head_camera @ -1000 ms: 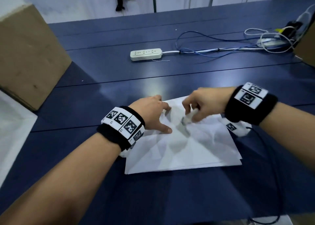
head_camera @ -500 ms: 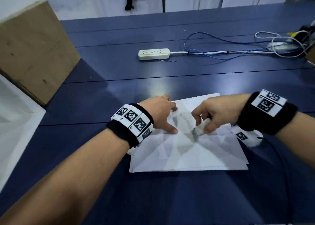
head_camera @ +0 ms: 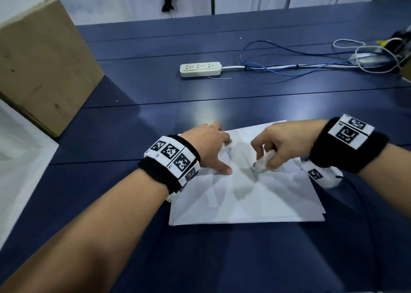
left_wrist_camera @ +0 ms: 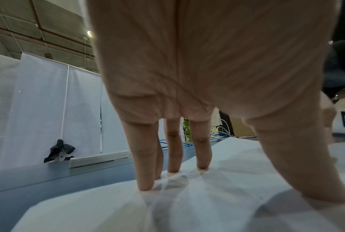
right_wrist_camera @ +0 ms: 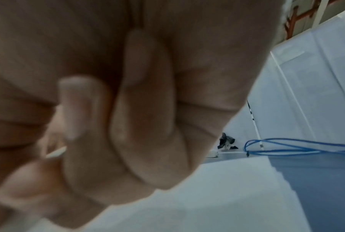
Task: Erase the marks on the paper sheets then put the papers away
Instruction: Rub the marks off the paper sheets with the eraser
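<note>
Left hand [head_camera: 205,146] presses down with straight, spread fingers [left_wrist_camera: 146,158] and thumb. Right hand [head_camera: 282,143], just to its right, has fingers curled in a pinching grip.

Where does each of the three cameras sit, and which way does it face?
Head: on the head, facing forward and down at the paper sheets; both forearms show.
Left wrist: under the left hand, along straight fingers pressing the paper.
Right wrist: under the right hand, along curled fingers.
Shared: all three show the blue cable.

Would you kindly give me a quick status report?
Left hand pressing white paper sheets flat. Right hand gripping white eraser, tip on paper. Nothing obstructing.
</note>
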Demonstrator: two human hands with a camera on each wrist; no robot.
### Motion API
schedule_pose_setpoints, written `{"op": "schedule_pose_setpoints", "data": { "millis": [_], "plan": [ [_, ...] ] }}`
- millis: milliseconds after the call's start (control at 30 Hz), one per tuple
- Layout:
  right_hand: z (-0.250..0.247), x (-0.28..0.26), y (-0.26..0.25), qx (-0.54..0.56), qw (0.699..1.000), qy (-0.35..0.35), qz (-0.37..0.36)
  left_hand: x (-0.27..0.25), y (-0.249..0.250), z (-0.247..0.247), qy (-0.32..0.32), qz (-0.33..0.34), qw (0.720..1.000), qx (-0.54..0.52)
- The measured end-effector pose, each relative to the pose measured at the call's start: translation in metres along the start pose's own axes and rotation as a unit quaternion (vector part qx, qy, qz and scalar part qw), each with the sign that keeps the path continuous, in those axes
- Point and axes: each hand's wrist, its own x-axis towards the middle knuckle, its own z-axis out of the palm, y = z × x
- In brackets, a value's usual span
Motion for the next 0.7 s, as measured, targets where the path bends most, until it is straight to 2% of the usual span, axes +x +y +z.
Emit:
{"op": "schedule_pose_setpoints", "data": {
  "millis": [33, 100, 167, 200, 267, 300, 400, 433, 467, 500, 633, 700],
  "plan": [
    [-0.002, 0.003, 0.002, -0.008, 1.0, 0.02, -0.001, 0.0, 0.0, 0.0, 0.001, 0.001, 1.0, 0.0],
    [-0.009, 0.015, 0.01, -0.028, 0.993, 0.112, 0.019, 0.001, 0.0, 0.0, 0.002, 0.006, 1.0, -0.001],
    [-0.017, 0.027, 0.016, -0.061, 0.976, 0.204, 0.051, 0.0, 0.0, 0.0, 0.005, 0.01, 1.0, 0.001],
    [-0.019, 0.03, 0.019, -0.071, 0.969, 0.228, 0.059, 0.0, 0.0, 0.0, 0.007, 0.01, 1.0, 0.003],
    [-0.018, 0.028, 0.019, -0.07, 0.97, 0.229, 0.053, -0.001, 0.001, 0.0, 0.008, 0.008, 1.0, 0.005],
    [-0.016, 0.023, 0.019, -0.062, 0.977, 0.201, 0.039, -0.002, 0.001, 0.0, 0.007, 0.006, 1.0, 0.003],
    [-0.005, 0.005, 0.012, -0.007, 0.999, 0.043, -0.004, -0.003, 0.0, 0.0, 0.003, 0.002, 1.0, 0.003],
    [-0.003, 0.001, 0.01, -0.003, 1.0, 0.008, -0.006, -0.003, 0.001, -0.001, 0.001, 0.003, 1.0, 0.005],
    [-0.002, 0.0, 0.01, -0.009, 1.0, 0.002, -0.006, -0.002, 0.001, -0.001, -0.001, 0.005, 1.0, 0.008],
    [-0.004, 0.003, 0.011, -0.02, 1.0, 0.023, -0.003, -0.002, 0.002, -0.002, -0.002, 0.009, 1.0, 0.012],
    [-0.019, 0.02, 0.022, -0.067, 0.976, 0.203, 0.034, -0.002, 0.005, -0.005, -0.008, 0.022, 0.999, 0.026],
    [-0.017, 0.02, 0.027, -0.062, 0.973, 0.218, 0.037, -0.002, 0.005, -0.005, -0.007, 0.022, 0.999, 0.034]
  ]
}}
